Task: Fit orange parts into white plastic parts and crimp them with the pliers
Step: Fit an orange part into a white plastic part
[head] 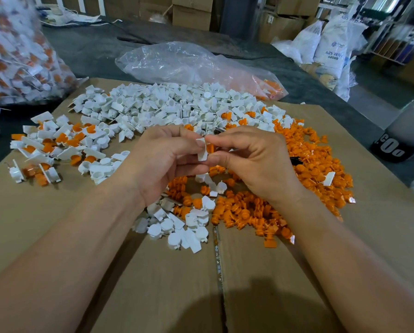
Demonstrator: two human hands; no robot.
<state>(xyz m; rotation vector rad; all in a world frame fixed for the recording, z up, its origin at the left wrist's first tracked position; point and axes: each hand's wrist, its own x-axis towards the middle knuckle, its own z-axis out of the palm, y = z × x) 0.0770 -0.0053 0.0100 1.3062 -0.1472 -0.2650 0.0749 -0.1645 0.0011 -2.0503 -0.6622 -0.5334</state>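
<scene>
We pinch the white part (202, 150) in left hand (164, 159), right hand (251, 162) pinching orange part (210, 148); seat it squarely before crimping.

L hand (164, 162) + R hand (254, 162), fingertip pinch

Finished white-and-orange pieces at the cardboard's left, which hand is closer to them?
Left. The left hand is just right of the finished pieces; the right hand is farther right, beyond it, over the loose orange parts. Both pinch one white part.
</scene>
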